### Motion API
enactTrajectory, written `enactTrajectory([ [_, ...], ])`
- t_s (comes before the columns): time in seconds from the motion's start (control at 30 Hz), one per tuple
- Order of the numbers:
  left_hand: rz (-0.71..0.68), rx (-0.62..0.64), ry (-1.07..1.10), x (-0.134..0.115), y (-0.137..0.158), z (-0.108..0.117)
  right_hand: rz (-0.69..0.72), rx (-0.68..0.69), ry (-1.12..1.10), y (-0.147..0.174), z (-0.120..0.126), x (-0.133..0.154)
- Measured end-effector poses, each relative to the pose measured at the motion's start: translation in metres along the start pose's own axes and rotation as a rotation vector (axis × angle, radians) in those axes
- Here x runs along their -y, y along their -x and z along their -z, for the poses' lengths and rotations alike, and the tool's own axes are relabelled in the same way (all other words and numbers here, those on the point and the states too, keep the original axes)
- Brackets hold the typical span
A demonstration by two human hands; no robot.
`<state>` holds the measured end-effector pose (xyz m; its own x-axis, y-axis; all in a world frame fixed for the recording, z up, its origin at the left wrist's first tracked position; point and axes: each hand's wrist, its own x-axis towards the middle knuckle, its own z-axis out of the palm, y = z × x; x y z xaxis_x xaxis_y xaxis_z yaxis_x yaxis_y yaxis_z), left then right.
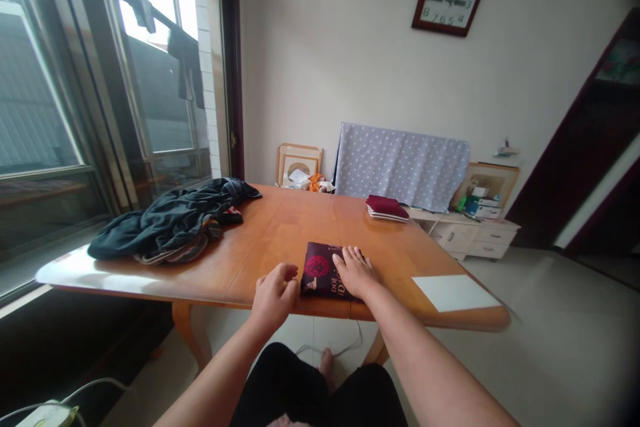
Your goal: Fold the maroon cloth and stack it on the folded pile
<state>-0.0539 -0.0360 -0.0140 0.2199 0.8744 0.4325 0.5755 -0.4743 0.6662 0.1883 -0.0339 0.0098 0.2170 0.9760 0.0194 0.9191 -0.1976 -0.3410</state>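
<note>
A dark folded garment, seemingly a T-shirt [317, 268], lies in a compact rectangle near the front edge of the wooden table. A round pink-red print and pale lettering show on its top. Flat across its right part rests my right hand [356, 272], fingers stretched out and covering some of the lettering. My left hand [274, 293] is at the garment's left edge with its fingers curled in; nothing shows in them. Whether its fingertips touch the fabric I cannot tell.
A heap of dark clothes [175, 220] covers the left of the table [280, 227]. Folded maroon cloth with striped edges [386, 208] lies at the back right. A white sheet [456, 292] lies near the right corner. Behind stands a low white cabinet [493, 240].
</note>
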Motion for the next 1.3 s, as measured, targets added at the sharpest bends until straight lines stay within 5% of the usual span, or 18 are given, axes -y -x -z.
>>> enactTrajectory([
  [0.4,0.081,0.002,-0.351,-0.042,0.004,-0.031,0.012,-0.018,0.006,0.001,-0.001,0.001],
  [1.3,0.166,-0.012,-0.323,-0.042,0.002,-0.035,-0.002,-0.023,0.044,-0.003,-0.004,-0.004],
])
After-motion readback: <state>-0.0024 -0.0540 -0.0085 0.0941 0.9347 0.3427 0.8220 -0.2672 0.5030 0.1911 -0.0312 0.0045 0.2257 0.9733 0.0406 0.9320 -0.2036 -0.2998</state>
